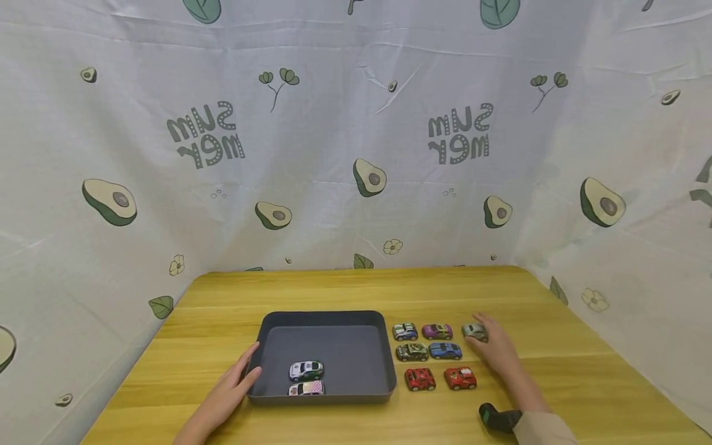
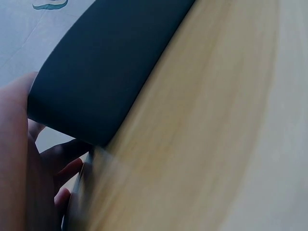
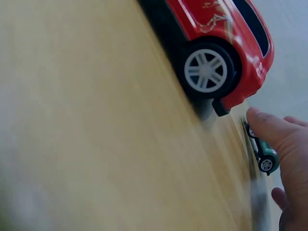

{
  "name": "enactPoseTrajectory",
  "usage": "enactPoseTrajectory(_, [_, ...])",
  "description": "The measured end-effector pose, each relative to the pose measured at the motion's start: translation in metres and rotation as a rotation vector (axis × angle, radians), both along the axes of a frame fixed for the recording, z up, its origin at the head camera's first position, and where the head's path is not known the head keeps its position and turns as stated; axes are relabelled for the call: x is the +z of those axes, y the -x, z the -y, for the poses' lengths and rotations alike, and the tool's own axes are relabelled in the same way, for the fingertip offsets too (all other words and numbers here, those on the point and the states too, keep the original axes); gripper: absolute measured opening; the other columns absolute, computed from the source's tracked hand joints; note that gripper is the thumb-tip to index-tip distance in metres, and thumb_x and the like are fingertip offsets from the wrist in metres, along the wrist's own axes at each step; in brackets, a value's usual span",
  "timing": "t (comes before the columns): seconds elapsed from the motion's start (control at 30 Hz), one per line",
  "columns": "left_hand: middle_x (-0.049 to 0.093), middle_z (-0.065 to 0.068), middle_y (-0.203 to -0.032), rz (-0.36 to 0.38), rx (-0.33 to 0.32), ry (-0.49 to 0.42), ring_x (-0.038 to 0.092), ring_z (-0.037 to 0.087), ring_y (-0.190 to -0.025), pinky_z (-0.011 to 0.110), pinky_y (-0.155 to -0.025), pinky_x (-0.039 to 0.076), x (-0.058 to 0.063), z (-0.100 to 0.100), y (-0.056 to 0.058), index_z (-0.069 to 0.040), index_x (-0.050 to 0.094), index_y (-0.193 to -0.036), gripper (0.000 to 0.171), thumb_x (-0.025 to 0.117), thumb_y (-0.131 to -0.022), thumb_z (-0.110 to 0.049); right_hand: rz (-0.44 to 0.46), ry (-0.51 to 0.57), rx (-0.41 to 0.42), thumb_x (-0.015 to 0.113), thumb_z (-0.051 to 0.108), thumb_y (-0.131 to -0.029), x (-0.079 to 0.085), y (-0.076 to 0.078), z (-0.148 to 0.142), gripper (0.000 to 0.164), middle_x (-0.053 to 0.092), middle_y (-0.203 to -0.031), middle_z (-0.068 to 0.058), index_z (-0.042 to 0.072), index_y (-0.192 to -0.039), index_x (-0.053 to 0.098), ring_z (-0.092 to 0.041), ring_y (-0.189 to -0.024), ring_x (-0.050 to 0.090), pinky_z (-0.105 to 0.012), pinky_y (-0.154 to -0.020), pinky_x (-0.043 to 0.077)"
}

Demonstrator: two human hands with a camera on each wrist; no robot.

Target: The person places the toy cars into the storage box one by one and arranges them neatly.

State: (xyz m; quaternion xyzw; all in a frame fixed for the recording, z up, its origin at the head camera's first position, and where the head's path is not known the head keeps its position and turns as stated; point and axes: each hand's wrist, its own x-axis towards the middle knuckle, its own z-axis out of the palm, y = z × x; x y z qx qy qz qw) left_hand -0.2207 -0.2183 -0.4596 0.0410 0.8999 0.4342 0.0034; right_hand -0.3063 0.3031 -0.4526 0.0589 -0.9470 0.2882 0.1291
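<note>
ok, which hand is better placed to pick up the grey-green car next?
Right, probably. The right hand is at the grey-green car, its fingers around it. The left hand is at the left edge of the tray, with the tray between it and that car.

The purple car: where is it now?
In the head view, the purple car sits right of the tray, between the white-and-blue car and the pale green car by the right hand, beyond the blue car.
</note>
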Motion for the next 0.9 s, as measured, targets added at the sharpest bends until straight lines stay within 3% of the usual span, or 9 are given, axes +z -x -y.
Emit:
enactPoseTrajectory(0.43, [0.022,0.021,-0.149,0.008,-0.01,-0.011,0.028,0.041,-0.133,0.057,-0.104,0.027,0.0005,0.0007,0.0009,-0.022,0.021,-0.146,0.06,0.04,-0.094,-0.045,-0.005,-0.029,0.005,0.063,0.017,-0.084,-0.0064,0.0055,-0.0009,0.052,0.048,-0.12,-0.034,-0.009,-0.126,0.045,-0.049,-0.109,0.047,-0.059,-0.091,0.037])
enactPoseTrajectory(0.9, [0.023,0.022,-0.148,0.001,-0.013,-0.009,0.028,0.042,-0.133,0.059,-0.103,0.027,0.0011,0.0009,-0.0001,-0.022,0.021,-0.145,0.059,0.04,-0.094,-0.044,0.035,0.02,-0.016,0.063,0.018,-0.084,-0.007,0.002,-0.0043,0.048,0.05,-0.117,-0.034,-0.009,-0.121,0.049,-0.046,-0.106,0.049,-0.055,-0.086,0.041])
